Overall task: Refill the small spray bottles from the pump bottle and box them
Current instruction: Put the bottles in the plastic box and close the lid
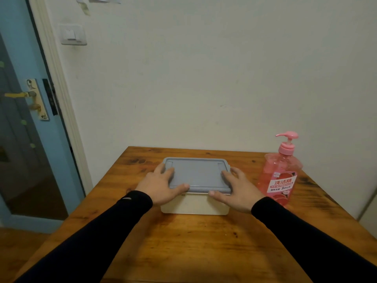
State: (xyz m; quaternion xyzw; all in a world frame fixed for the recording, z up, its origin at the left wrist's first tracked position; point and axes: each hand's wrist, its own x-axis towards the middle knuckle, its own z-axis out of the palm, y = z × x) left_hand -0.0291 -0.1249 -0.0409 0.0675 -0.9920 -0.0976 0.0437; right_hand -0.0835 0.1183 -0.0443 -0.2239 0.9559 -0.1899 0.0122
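Pale, scuffed plaster is filling most of what I am seeing ahead of me, with a white double wall switch up on the left and a blue door with a brass lever handle standing at the far left. Below it, a knotty, orange-brown wooden table is stretching toward me, and both my arms in black long sleeves are reaching out over it. Sitting in the middle of the table is a rectangular off-white plastic box closed with a flat grey snap-on lid. My left hand is resting on the lid's left end, its fingers spread and lying fairly straight across the near left corner, the thumb laid along the front edge. My right hand is doing the same at the right end, fingers splayed over the right rim and the thumb touching the front edge of the lid; neither hand is curling round anything. Standing upright just to the right of the box, close beside my right wrist, is a translucent pink pump bottle with a pink pump head and a pink printed label. The small spray bottles are not showing anywhere; whether they are lying inside the closed box I cannot tell.
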